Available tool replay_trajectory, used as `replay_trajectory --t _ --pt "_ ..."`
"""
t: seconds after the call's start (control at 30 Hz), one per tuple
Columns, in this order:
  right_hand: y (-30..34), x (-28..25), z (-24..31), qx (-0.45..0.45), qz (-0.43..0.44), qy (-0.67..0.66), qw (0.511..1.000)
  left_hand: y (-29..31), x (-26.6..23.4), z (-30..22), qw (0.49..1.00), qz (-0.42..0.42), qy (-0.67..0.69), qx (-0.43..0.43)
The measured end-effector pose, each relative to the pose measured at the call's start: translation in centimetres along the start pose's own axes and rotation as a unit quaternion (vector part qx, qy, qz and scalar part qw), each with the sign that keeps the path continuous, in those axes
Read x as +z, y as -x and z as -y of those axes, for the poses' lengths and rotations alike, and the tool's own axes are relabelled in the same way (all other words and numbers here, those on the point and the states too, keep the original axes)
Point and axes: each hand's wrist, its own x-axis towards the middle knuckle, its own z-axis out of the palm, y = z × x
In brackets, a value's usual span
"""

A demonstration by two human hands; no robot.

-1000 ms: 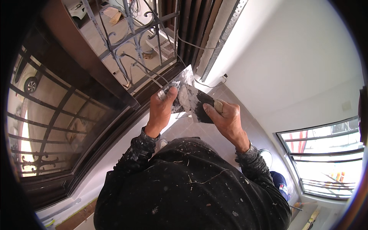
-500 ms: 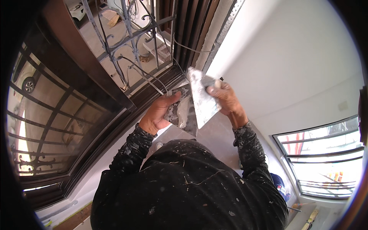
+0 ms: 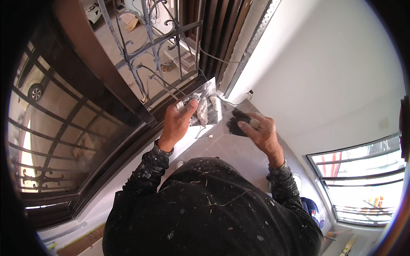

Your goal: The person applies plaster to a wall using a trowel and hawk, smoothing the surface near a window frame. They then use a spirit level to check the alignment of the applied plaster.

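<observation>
My left hand is closed on the edge of a flat, smeared metal plate, thumb on top. Pale lumps of filler lie across the plate. To its right, apart from it, my right hand grips a wide putty knife by its handle. The putty knife's blade looks dark and is smeared by motion, so its edge is unclear. Both of my dark sleeves carry paint specks.
Ahead stands an ornamental iron grille beside a brown window frame. A white wall rises at the right, with a barred window lower down. A thin cable runs over the tiled floor near the wall corner.
My right hand has moved down and right, away from the plate, and the putty knife's blade has turned from bright to dark. My left hand has raised and tilted the plate, showing its filler.
</observation>
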Motion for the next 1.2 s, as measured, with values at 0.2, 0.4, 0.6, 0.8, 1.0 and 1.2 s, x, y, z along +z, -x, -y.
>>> replay_trajectory --t 0.2,0.4,0.6,0.8,1.0,1.2 --pt "-1.4 2.5 -4.3 -0.082 -0.113 0.086 0.986 0.7 -0.8 -0.6 0.994 0.045 -0.095 -0.039" --pt "-6.2 4.6 -10.7 0.015 -0.225 0.040 0.973 1.6 -2.5 0.6 0.991 0.018 -0.110 -0.075" --pt "-9.9 5.7 -12.4 0.070 -0.211 0.000 0.975 2.8 -3.5 1.3 0.993 -0.017 -0.069 -0.093" --pt "-11.7 6.0 -12.0 0.051 -0.244 -0.018 0.968 3.4 -3.8 1.1 0.993 -0.033 -0.080 -0.079" --pt "-12.9 6.1 -12.8 0.067 -0.246 -0.047 0.966 3.5 -3.8 0.9 0.993 -0.027 -0.075 -0.092" --pt "-12.4 5.6 -14.4 0.108 -0.260 -0.036 0.959 3.5 -3.5 0.9 0.991 -0.024 -0.095 -0.087"
